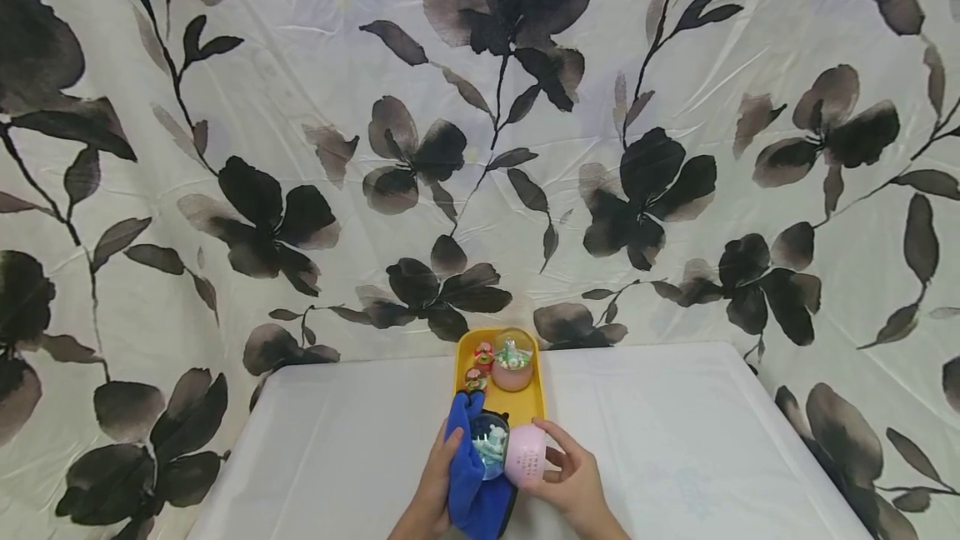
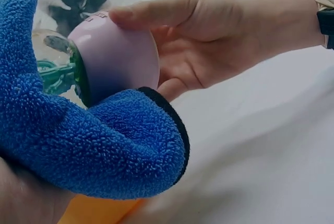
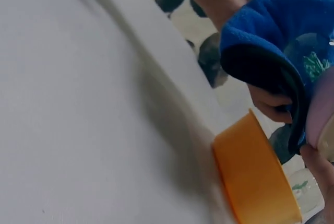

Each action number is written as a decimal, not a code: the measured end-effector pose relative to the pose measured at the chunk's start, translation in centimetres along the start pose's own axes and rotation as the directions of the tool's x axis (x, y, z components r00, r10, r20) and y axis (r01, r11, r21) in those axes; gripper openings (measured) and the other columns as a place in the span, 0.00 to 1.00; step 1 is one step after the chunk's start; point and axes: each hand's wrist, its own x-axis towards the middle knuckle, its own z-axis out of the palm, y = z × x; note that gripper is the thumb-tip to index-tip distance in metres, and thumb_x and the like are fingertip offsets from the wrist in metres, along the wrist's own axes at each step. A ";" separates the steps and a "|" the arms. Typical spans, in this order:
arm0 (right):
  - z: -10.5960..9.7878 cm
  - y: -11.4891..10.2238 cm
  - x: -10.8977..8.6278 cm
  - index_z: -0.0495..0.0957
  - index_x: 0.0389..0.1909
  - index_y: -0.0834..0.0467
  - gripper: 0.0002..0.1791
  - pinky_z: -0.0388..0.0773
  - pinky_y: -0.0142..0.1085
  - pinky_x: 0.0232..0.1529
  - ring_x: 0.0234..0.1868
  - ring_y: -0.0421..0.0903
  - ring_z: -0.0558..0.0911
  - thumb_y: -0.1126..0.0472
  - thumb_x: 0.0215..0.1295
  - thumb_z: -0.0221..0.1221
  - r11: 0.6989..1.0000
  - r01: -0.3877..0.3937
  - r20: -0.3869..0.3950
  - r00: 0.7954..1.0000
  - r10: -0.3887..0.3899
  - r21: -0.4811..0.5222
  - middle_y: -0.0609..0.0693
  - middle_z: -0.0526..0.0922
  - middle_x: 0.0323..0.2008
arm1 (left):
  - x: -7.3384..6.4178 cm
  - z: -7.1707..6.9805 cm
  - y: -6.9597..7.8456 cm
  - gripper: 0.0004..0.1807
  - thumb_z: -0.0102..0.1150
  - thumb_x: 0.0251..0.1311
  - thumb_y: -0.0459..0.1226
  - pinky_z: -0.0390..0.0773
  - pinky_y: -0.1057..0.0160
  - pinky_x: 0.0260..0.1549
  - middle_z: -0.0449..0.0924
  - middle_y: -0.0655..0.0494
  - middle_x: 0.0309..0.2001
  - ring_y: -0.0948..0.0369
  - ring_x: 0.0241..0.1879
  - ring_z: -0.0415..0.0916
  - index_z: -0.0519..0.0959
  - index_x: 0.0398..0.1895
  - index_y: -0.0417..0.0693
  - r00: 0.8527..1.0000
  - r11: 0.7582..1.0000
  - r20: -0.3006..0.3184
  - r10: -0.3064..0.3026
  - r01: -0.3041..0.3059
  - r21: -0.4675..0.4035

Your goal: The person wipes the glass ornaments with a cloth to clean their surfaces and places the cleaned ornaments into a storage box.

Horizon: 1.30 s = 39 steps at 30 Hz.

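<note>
A snow globe (image 1: pixel 527 455) with a pink base and a clear dome lies tilted on its side, its dome pointing left. My right hand (image 1: pixel 572 473) grips the pink base between thumb and fingers. In my left hand (image 1: pixel 433 473) is a blue cloth (image 1: pixel 467 473) with black edging, held against the dome. The left wrist view shows the fluffy cloth (image 2: pixel 104 140) folded round the dome's side, with green figures (image 2: pixel 56 77) visible inside. Part of the dome is hidden by the cloth.
A yellow tray (image 1: pixel 538 394) stands behind the hands on the white table (image 1: pixel 645 407). It holds a second pink-based snow globe (image 1: pixel 513 365) and two small red figurines (image 1: pixel 476 379). A floral cloth backdrop (image 1: pixel 540 215) hangs behind the table.
</note>
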 end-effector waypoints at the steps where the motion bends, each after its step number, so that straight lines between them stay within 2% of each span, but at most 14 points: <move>1: 0.1 0.1 -0.1 0.71 0.63 0.59 0.40 0.80 0.45 0.43 0.52 0.54 0.79 0.72 0.45 0.74 0.999 0.017 -0.012 1.000 -0.017 -0.034 0.59 0.69 0.64 | 0.1 0.0 0.0 0.46 0.44 0.68 0.59 0.60 0.45 0.62 0.50 0.37 0.71 0.46 0.65 0.58 0.35 0.77 0.50 1.000 1.000 -0.003 0.000 0.000 -0.002; 5: 0.4 0.2 -0.3 0.76 0.60 0.51 0.39 0.81 0.41 0.42 0.53 0.52 0.79 0.68 0.42 0.76 0.978 0.086 -0.057 0.994 -0.098 -0.189 0.53 0.72 0.63 | 0.3 -0.2 -0.4 0.43 0.46 0.69 0.57 0.67 0.50 0.58 0.55 0.39 0.69 0.49 0.62 0.62 0.39 0.76 0.51 1.000 1.000 -0.020 0.019 -0.019 0.013; 8: 0.6 0.3 -0.3 0.78 0.57 0.46 0.38 0.81 0.39 0.42 0.57 0.50 0.77 0.62 0.40 0.78 0.942 0.155 -0.057 0.982 -0.180 -0.298 0.48 0.73 0.61 | 0.3 -0.1 -0.6 0.43 0.48 0.68 0.57 0.68 0.49 0.56 0.57 0.40 0.68 0.49 0.61 0.63 0.42 0.76 0.51 0.998 0.999 -0.068 0.018 -0.014 0.050; 11: 0.4 0.4 -0.1 0.78 0.57 0.46 0.37 0.81 0.38 0.40 0.59 0.49 0.75 0.58 0.40 0.78 0.895 0.254 0.000 0.962 -0.273 -0.366 0.47 0.74 0.61 | 0.4 0.2 -0.7 0.43 0.52 0.66 0.57 0.68 0.45 0.55 0.60 0.39 0.67 0.46 0.60 0.64 0.46 0.76 0.50 0.990 0.991 -0.138 0.034 -0.015 0.134; 13: -0.1 0.3 0.1 0.77 0.59 0.48 0.38 0.81 0.38 0.39 0.60 0.51 0.74 0.57 0.42 0.78 0.871 0.306 0.058 0.949 -0.308 -0.385 0.50 0.73 0.62 | 0.4 0.5 -0.7 0.44 0.56 0.63 0.57 0.69 0.41 0.53 0.61 0.38 0.66 0.43 0.60 0.65 0.50 0.75 0.49 0.981 0.975 -0.185 0.053 -0.011 0.222; 16: -0.9 -0.2 0.5 0.77 0.59 0.52 0.39 0.81 0.38 0.38 0.59 0.53 0.75 0.57 0.41 0.78 0.853 0.340 0.132 0.940 -0.314 -0.395 0.52 0.73 0.61 | 0.3 1.0 -0.7 0.45 0.61 0.59 0.57 0.70 0.35 0.50 0.62 0.35 0.65 0.38 0.59 0.65 0.55 0.74 0.49 0.969 0.924 -0.231 0.091 0.004 0.383; 19: -1.7 -1.1 1.0 0.78 0.58 0.50 0.39 0.81 0.36 0.38 0.59 0.55 0.75 0.57 0.39 0.79 0.851 0.309 0.185 0.950 -0.252 -0.425 0.50 0.74 0.61 | 0.2 1.2 -0.6 0.44 0.65 0.56 0.56 0.70 0.33 0.48 0.62 0.34 0.65 0.35 0.59 0.65 0.59 0.72 0.50 0.968 0.866 -0.218 0.121 0.004 0.500; 23: -2.4 -2.6 1.8 0.78 0.58 0.48 0.38 0.81 0.36 0.36 0.58 0.56 0.75 0.57 0.40 0.79 0.832 0.276 0.274 0.949 -0.156 -0.481 0.48 0.74 0.60 | 0.2 1.1 -0.3 0.42 0.66 0.55 0.56 0.72 0.34 0.44 0.64 0.35 0.64 0.36 0.56 0.68 0.62 0.71 0.55 0.983 0.794 -0.139 0.119 -0.010 0.608; 27: -3.0 -3.5 2.5 0.78 0.57 0.47 0.36 0.81 0.38 0.35 0.54 0.54 0.77 0.55 0.43 0.78 0.834 0.250 0.375 0.925 -0.056 -0.493 0.48 0.76 0.58 | 0.0 0.6 -0.2 0.37 0.67 0.55 0.55 0.74 0.37 0.41 0.66 0.41 0.62 0.42 0.53 0.70 0.68 0.67 0.59 0.996 0.745 -0.012 0.087 -0.057 0.664; 30: -3.6 -3.6 3.0 0.78 0.57 0.50 0.35 0.82 0.41 0.37 0.50 0.52 0.80 0.57 0.44 0.77 0.879 0.187 0.439 0.898 0.027 -0.438 0.50 0.77 0.56 | 0.0 0.2 -0.3 0.31 0.67 0.56 0.53 0.73 0.39 0.42 0.69 0.47 0.60 0.45 0.53 0.70 0.72 0.63 0.61 0.994 0.754 0.100 0.054 -0.106 0.648; 32: -4.1 -3.2 3.1 0.77 0.58 0.53 0.35 0.81 0.42 0.39 0.47 0.52 0.81 0.59 0.45 0.76 0.917 0.107 0.460 0.883 0.090 -0.384 0.52 0.77 0.56 | 0.0 0.0 -0.3 0.29 0.67 0.56 0.53 0.73 0.40 0.43 0.70 0.49 0.59 0.47 0.53 0.70 0.73 0.61 0.60 0.988 0.768 0.152 0.023 -0.115 0.630; 34: -4.4 -2.6 3.2 0.76 0.59 0.56 0.34 0.81 0.43 0.40 0.44 0.54 0.83 0.63 0.47 0.74 0.951 0.003 0.472 0.869 0.151 -0.310 0.54 0.77 0.56 | 0.1 -0.3 -0.2 0.28 0.67 0.56 0.52 0.74 0.41 0.43 0.71 0.50 0.59 0.48 0.52 0.71 0.74 0.60 0.61 0.984 0.783 0.178 -0.011 -0.103 0.613; 37: -4.6 -1.4 3.1 0.73 0.62 0.61 0.34 0.81 0.43 0.41 0.43 0.56 0.84 0.66 0.51 0.71 0.973 -0.141 0.478 0.852 0.213 -0.183 0.58 0.77 0.57 | 0.1 -0.8 0.0 0.27 0.66 0.58 0.50 0.75 0.43 0.42 0.71 0.49 0.58 0.48 0.51 0.72 0.74 0.61 0.59 0.976 0.808 0.217 -0.016 -0.115 0.578; 39: -4.6 -0.6 2.9 0.70 0.64 0.65 0.34 0.80 0.44 0.44 0.47 0.55 0.83 0.67 0.55 0.68 0.976 -0.202 0.487 0.846 0.216 -0.084 0.59 0.76 0.57 | 0.1 -1.1 0.1 0.26 0.64 0.59 0.48 0.76 0.46 0.43 0.72 0.48 0.57 0.49 0.50 0.73 0.74 0.62 0.56 0.966 0.829 0.259 0.014 -0.156 0.536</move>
